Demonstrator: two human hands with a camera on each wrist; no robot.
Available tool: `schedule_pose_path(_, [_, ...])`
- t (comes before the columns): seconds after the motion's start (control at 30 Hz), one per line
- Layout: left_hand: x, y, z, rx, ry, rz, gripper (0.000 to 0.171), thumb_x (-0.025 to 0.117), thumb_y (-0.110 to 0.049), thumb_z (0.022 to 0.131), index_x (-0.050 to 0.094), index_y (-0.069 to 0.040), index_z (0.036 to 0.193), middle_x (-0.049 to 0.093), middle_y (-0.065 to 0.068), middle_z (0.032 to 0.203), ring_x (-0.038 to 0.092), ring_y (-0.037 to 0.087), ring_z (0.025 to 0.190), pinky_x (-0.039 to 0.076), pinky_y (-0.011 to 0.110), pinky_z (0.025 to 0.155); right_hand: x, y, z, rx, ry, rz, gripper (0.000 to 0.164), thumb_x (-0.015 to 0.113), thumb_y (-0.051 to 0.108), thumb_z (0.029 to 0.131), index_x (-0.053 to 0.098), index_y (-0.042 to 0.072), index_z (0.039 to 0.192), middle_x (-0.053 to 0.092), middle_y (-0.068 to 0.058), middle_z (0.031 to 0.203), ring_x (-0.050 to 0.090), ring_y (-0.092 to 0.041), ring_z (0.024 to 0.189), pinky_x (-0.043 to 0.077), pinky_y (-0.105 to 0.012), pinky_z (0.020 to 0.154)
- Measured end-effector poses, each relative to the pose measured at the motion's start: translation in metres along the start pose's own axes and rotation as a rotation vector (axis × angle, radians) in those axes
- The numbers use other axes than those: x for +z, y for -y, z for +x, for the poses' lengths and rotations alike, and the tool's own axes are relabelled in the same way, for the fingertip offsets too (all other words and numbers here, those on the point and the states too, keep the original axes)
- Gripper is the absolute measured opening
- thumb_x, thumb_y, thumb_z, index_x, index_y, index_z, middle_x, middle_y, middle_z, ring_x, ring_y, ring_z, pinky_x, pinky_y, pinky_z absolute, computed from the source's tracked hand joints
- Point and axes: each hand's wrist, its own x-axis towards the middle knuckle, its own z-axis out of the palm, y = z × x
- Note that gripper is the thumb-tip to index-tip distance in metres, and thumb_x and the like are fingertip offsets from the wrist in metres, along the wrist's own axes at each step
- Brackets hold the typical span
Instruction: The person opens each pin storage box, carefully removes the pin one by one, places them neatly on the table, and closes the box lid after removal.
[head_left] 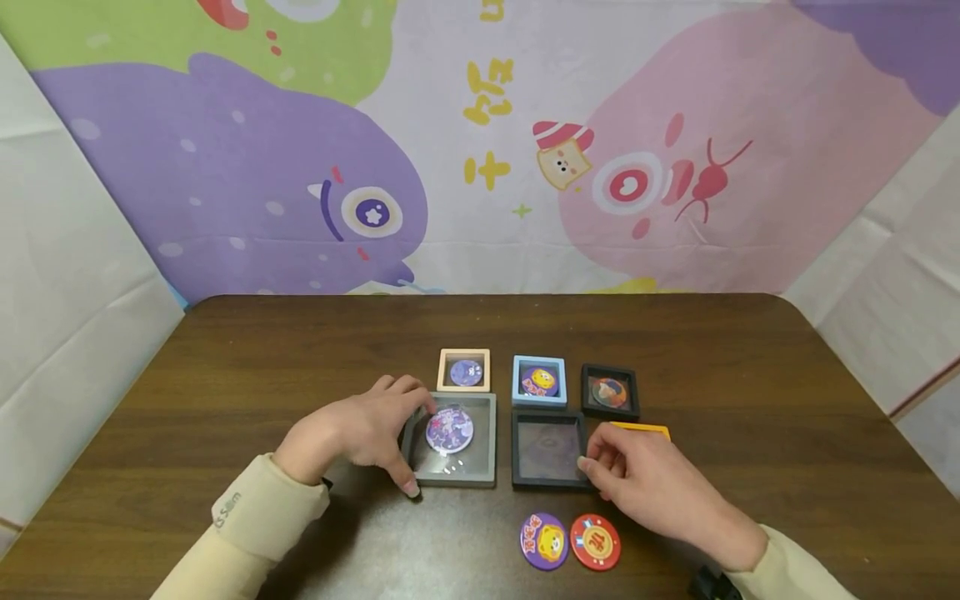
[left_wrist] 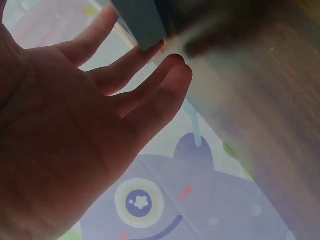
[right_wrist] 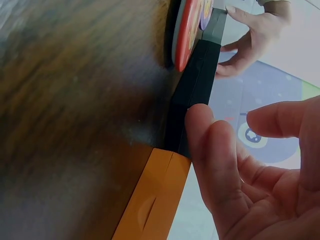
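Observation:
My left hand (head_left: 363,425) spans the left side of a grey square display frame (head_left: 491,446), its thumb at the near corner and its fingers at the far one. A purple-patterned round badge (head_left: 449,429) sits behind the clear film inside. In the left wrist view fingertips meet the grey frame's edge (left_wrist: 140,22). Beside it lies a larger black display frame (head_left: 551,450) with no badge in it. My right hand (head_left: 648,479) touches this frame's right edge with its fingertips; the right wrist view shows a gap between thumb and fingers.
Small frames in beige (head_left: 442,371), light blue (head_left: 516,383) and black (head_left: 587,392), each with a badge, lie behind. A yellow-orange frame (head_left: 645,428) is partly hidden by my right hand. Nearer lie a purple bear badge (head_left: 544,542) and a red badge (head_left: 596,542) on the wooden table (head_left: 420,550).

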Motion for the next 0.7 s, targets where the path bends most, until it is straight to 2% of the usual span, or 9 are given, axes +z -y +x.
schedule_pose_path(0.1, [0.003,-0.001,0.001,0.021,-0.005,0.013,0.088,0.085,-0.05,0.044,0.046,-0.023,0.118,0.036,-0.004,0.13,0.033,0.02,0.117,0.041,0.034,0.085,0.0,0.0,0.0,0.0,-0.005,-0.001,0.016,0.058,0.04,0.087,0.053,0.027,0.08,0.051,0.016,0.063,0.048,-0.001,0.054,0.043,-0.024,0.052])
schedule_pose_path(0.3, [0.005,-0.002,0.003,0.068,-0.042,0.006,0.079,0.083,-0.05,0.049,0.046,-0.024,0.114,0.037,-0.008,0.124,0.036,0.016,0.112,0.042,0.033,0.083,0.0,0.001,-0.001,0.017,0.03,0.019,0.017,0.056,0.042,0.089,0.053,0.026,0.082,0.052,0.016,0.064,0.05,-0.002,0.053,0.043,-0.025,0.052])
schedule_pose_path(0.6, [-0.005,0.0,-0.002,0.169,-0.136,-0.056,0.07,0.078,-0.048,0.054,0.047,-0.022,0.111,0.038,-0.009,0.121,0.039,0.012,0.104,0.04,0.029,0.084,-0.002,0.001,-0.001,0.014,0.041,0.034,0.019,0.055,0.043,0.089,0.054,0.026,0.082,0.052,0.015,0.064,0.05,-0.002,0.053,0.043,-0.025,0.051])
schedule_pose_path(0.7, [-0.008,-0.001,-0.003,0.207,-0.196,-0.066,0.068,0.076,-0.05,0.055,0.046,-0.024,0.11,0.038,-0.011,0.121,0.039,0.01,0.105,0.039,0.027,0.085,-0.002,0.001,-0.001,0.008,0.024,0.032,0.017,0.057,0.041,0.089,0.053,0.026,0.081,0.052,0.016,0.063,0.05,-0.002,0.053,0.043,-0.025,0.051])
